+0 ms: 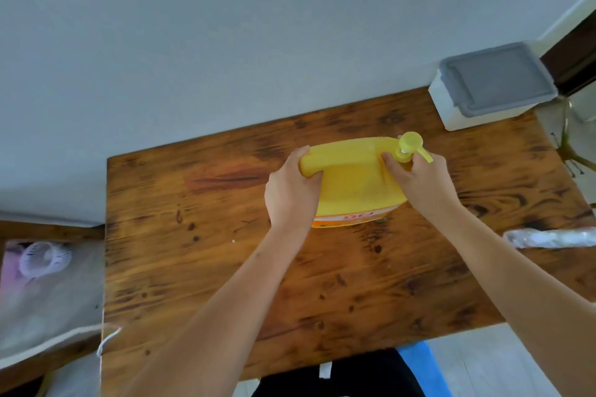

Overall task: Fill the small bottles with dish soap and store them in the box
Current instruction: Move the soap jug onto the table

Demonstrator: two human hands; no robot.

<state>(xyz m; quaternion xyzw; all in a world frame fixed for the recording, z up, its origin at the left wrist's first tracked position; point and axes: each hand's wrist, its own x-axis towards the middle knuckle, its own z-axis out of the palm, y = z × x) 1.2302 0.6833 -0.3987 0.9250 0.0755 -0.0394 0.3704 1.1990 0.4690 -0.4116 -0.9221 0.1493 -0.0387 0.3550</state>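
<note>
A large yellow dish soap jug [353,180] with a pump head [411,143] stands upright on the wooden table [200,235], a little right of its middle. My left hand [292,192] grips the jug's handle at its left end. My right hand [417,182] curls round the neck just below the pump. A white box with a grey lid [493,80], closed, sits at the table's far right corner. No small bottles are in view.
A clear plastic-wrapped roll [551,237] lies at the table's right edge. To the left, beyond the table, sits a translucent bag with a white plastic basket [43,259] in it. A wall runs behind the table. A blue object [425,364] shows below the near edge.
</note>
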